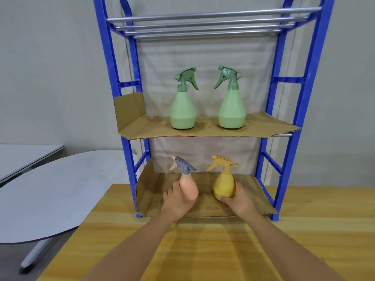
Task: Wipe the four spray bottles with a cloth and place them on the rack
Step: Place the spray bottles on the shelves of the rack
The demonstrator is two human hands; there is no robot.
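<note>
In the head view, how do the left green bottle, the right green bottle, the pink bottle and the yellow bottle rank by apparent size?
1. Left green bottle and right green bottle: alike, no ranking.
2. Pink bottle and yellow bottle: smaller, roughly alike; hands partly cover them and they are nearer, so unsure.

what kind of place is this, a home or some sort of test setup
Probably a staged indoor test setup, not a lived-in home: a blue rack with cardboard shelves stands on a wooden table by a bare grey wall, holding only spray bottles.

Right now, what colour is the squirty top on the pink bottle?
Grey-blue, with a beige trigger, on the pink bottle in the left hand; seen from the head view.
</note>
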